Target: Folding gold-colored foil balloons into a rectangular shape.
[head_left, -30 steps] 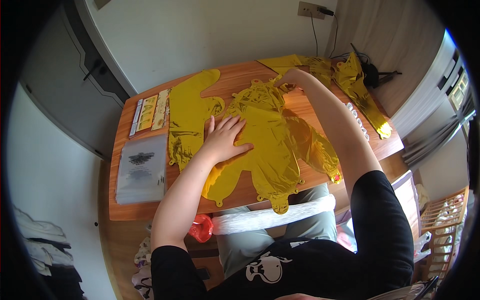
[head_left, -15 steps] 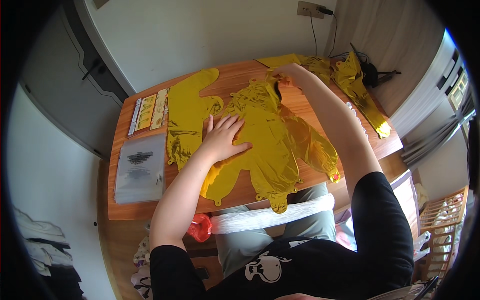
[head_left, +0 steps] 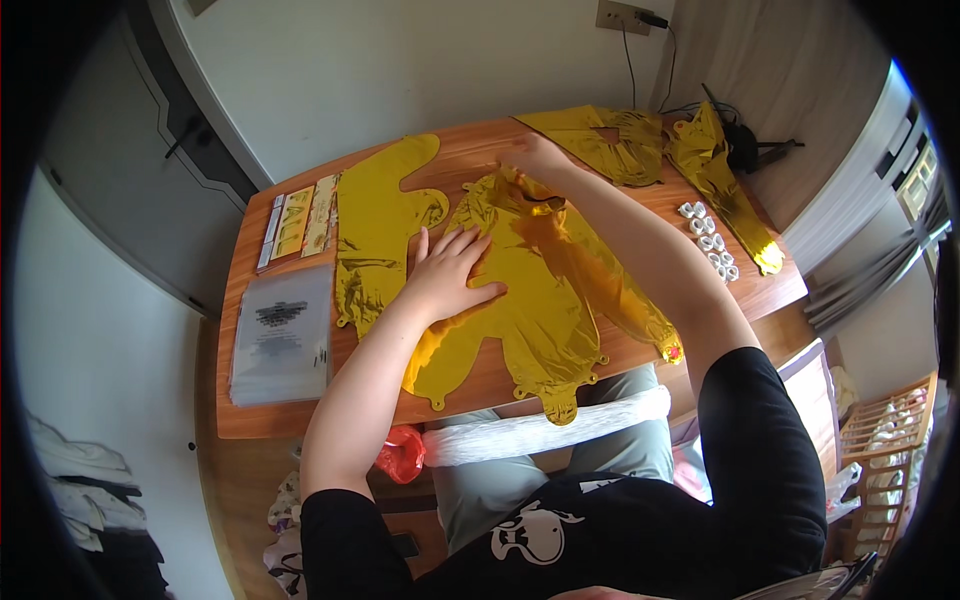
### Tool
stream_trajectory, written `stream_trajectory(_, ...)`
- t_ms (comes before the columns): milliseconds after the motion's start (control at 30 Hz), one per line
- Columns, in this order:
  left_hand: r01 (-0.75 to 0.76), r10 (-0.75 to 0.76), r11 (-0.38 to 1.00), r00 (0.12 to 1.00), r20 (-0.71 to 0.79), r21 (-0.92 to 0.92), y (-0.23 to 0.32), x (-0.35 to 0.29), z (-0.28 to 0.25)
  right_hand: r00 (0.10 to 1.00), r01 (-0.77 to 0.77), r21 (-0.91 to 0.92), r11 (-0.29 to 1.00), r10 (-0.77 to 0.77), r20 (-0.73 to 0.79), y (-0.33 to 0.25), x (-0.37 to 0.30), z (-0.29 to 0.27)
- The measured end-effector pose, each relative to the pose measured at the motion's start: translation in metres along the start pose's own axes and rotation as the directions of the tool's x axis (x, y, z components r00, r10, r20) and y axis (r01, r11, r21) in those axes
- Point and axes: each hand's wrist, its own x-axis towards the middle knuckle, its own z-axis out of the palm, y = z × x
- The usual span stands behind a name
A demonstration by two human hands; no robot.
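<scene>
A flat gold foil balloon (head_left: 520, 280) with rounded lobes and small tabs lies on the wooden table in front of me. Its upper right part is folded and crumpled over itself. My left hand (head_left: 450, 272) rests flat on its left side, fingers spread. At the balloon's top edge is my right hand (head_left: 532, 156), somewhat blurred, its fingers bent by the raised foil, which it seems to grip. The fingertips are partly hidden. Another flat gold foil balloon (head_left: 375, 215) lies to the left of my left hand.
More gold foil (head_left: 590, 135) lies at the back, and a gold strip (head_left: 735, 205) at the right. Small white rolls (head_left: 708, 242) sit near the right edge. Clear plastic bags (head_left: 282, 340) and a printed card (head_left: 295, 225) are on the left. A white wrapped bundle (head_left: 550, 425) crosses my lap.
My right hand has moved left along the balloon's top, and the foil there has folded over leftward. The white rolls have come into view past my right arm. My left hand stays put.
</scene>
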Motion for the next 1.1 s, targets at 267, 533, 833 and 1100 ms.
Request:
stream_trajectory(267,-0.023,0.023,1.000,1.000,0.017,-0.011,-0.003,0.001,0.003,0.995,0.092,-0.266,0.960,-0.102,-0.023,0.056,-0.007,-0.034)
stream_trajectory(533,0.001,-0.001,1.000,1.000,0.016,-0.010,-0.005,-0.001,0.003,0.886,0.450,-0.386,0.805,-0.455,0.086,0.050,-0.023,-0.009)
stream_trajectory(833,-0.002,0.002,1.000,1.000,0.011,-0.015,-0.004,0.000,0.003,0.912,0.410,-0.378,0.830,-0.373,0.170,0.042,-0.022,0.002)
stream_trajectory(1100,-0.007,0.008,1.000,1.000,0.009,-0.017,-0.004,-0.001,0.002,0.939,0.342,-0.534,0.773,-0.257,0.229,0.035,-0.028,0.009)
